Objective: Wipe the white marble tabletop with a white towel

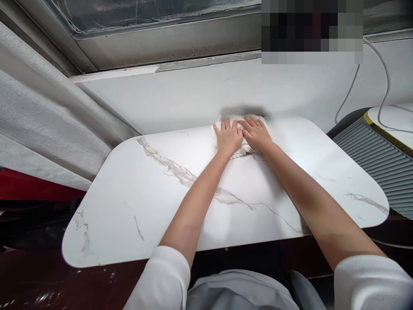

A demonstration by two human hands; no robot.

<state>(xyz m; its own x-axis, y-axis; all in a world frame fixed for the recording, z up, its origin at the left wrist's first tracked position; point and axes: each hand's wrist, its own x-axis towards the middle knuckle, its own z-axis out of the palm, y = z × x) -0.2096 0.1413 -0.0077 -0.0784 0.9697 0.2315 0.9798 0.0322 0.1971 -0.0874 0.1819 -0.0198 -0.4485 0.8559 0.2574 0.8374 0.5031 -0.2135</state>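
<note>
Pale curtain (pixel 41 103), metal window frame (pixel 174 43), white cable (pixel 388 79)

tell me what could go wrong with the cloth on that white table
The cloth, under left grip and right grip, lies at the wall-side edge of the table; a forward push might bunch it against the wall. Pressing there might also rock the table, whose supports are hidden.

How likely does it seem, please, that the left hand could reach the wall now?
Probably yes: the left hand lies on the cloth near the back of the table, with only cloth visible between it and the wall.
</note>
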